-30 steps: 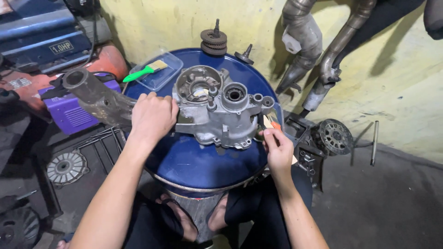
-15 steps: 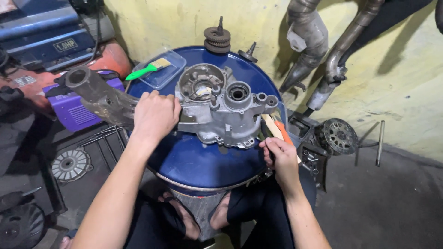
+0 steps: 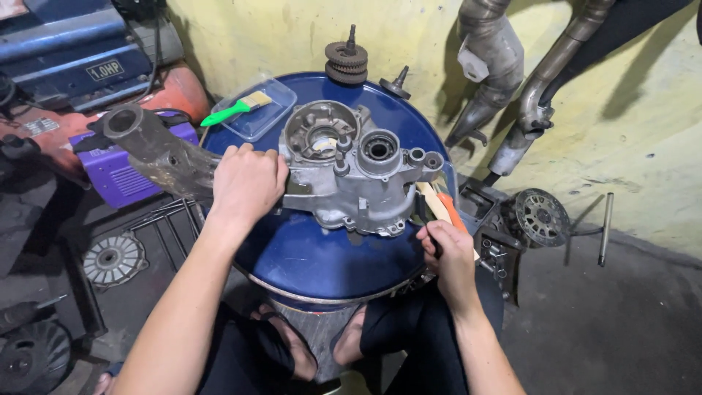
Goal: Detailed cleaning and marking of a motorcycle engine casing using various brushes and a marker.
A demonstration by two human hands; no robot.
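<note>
Two hands on the job: our left hand [image 3: 247,184] lies flat, fingers curled over the left edge of the grey cast-metal engine case [image 3: 351,172], which sits on the round blue drum top [image 3: 322,256]. Our right hand [image 3: 447,252] is closed around an orange-handled tool [image 3: 447,208] at the case's right side. We'd judge it best to keep the left pressing firmly down so the case can't twist. Tool tip is hidden behind the case; what it's doing, we can't tell.
</note>
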